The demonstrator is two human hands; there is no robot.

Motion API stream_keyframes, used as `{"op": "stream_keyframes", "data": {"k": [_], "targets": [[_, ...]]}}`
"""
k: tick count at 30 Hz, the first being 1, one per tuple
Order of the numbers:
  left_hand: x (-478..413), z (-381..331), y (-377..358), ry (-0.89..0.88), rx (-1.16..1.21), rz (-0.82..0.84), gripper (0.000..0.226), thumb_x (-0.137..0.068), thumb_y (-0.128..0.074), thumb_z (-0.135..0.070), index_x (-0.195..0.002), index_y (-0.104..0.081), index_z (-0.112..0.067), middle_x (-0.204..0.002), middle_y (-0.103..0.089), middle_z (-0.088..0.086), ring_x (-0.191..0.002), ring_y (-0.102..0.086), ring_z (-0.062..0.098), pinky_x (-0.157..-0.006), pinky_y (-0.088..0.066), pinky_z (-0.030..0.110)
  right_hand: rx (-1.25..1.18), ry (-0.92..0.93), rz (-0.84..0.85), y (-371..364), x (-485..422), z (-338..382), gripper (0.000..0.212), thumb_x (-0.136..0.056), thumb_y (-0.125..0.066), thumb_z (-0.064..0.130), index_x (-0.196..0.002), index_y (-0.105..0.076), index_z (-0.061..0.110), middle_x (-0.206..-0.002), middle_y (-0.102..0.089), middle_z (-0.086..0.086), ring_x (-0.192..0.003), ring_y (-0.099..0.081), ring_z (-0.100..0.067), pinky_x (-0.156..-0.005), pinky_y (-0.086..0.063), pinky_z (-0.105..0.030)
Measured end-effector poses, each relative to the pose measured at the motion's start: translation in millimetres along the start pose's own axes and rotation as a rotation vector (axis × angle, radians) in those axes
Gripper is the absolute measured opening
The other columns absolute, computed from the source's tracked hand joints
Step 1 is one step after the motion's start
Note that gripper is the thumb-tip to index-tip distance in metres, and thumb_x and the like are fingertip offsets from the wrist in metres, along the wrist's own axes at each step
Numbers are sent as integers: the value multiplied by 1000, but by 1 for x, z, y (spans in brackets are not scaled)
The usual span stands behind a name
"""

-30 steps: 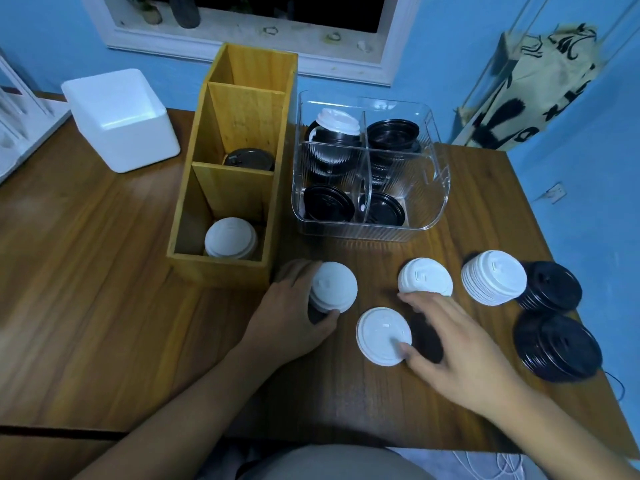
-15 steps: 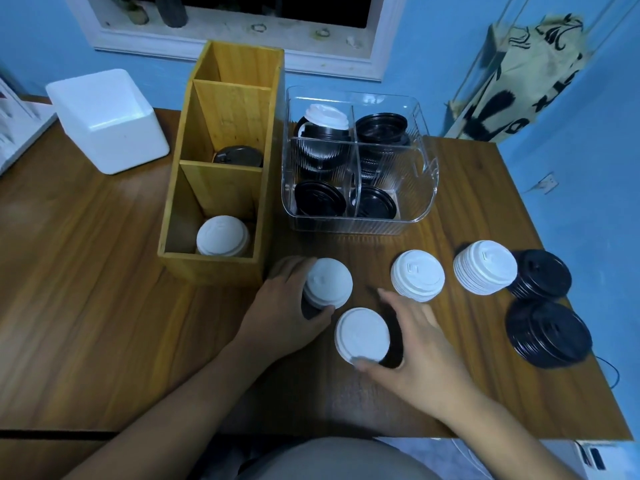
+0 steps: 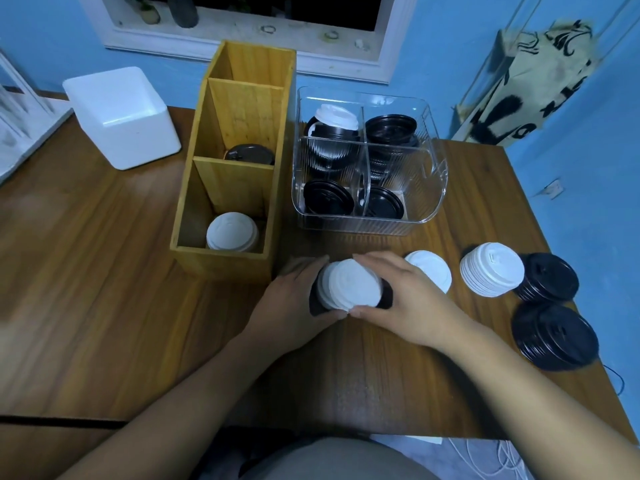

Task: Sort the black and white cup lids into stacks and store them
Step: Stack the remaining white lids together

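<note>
My left hand grips a short stack of white lids on the table. My right hand holds a white lid tilted on top of that stack, thumb and fingers round its rim. To the right lie a single white lid, a taller white stack and two black stacks. The wooden box holds white lids in its near compartment and dark lids in the middle one.
A clear divided bin behind my hands holds black lids and one white lid. A white foam box stands at the back left. The table's right edge runs close to the black stacks.
My right hand picked up the loose white lid from the table and carried it left onto the stack that my left hand holds. The left hand stayed in place.
</note>
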State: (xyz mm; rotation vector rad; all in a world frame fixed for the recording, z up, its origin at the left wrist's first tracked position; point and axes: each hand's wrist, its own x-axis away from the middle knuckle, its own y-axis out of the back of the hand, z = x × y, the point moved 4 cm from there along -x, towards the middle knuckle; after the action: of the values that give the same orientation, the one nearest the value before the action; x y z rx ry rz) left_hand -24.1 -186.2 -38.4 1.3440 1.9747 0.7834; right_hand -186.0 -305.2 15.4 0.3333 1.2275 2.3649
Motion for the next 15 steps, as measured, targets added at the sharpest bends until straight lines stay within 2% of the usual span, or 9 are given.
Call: {"op": "stream_keyframes", "data": {"k": [2, 6, 8, 11, 15], "targets": [[-1, 1, 0, 9, 4, 5, 95, -75, -81, -61, -152, -43, -19, -149, -52, -2, -137, -41, 10, -108, -36, 26, 19, 19, 50, -4, -11, -1, 85, -78, -80, 52, -150, -45, 24, -144, -46, 12, -132, -44, -3, -112, -38, -24], [-2, 0, 1, 2, 30, 17, 94, -75, -81, -58, -152, -43, -21, -148, -53, -3, -136, -41, 11, -111, -42, 36, 46, 46, 86, -7, -19, -1, 84, -79, -81, 46, -151, -45, 23, -145, -46, 9, -133, -43, -5, -112, -34, -20], [-2, 0, 1, -2, 25, 10, 94, -74, -82, -58, -151, -43, -21, -146, -54, -3, -135, -41, 12, -112, -41, 40, 52, 50, 101, -9, -21, 0, 84, -79, -82, 44, -151, -44, 24, -146, -45, 10, -133, -42, -5, -113, -35, -22], [-2, 1, 0, 0, 9, 14, 95, -74, -82, -59, -152, -43, -21, -147, -53, -2, -136, -41, 12, -113, -40, 40, 55, 56, 129, -10, -24, 1, 83, -80, -81, 44, -152, -43, 26, -146, -44, 12, -134, -42, -4, -115, -35, -26], [-1, 3, 0, 0, 18, 24, 95, -72, -82, -60, -150, -45, -20, -145, -54, -1, -135, -43, 15, -110, -41, 37, 69, 57, 160, -9, -24, 2, 80, -81, -81, 42, -150, -43, 29, -146, -44, 13, -133, -41, -3, -112, -31, -17]]}}
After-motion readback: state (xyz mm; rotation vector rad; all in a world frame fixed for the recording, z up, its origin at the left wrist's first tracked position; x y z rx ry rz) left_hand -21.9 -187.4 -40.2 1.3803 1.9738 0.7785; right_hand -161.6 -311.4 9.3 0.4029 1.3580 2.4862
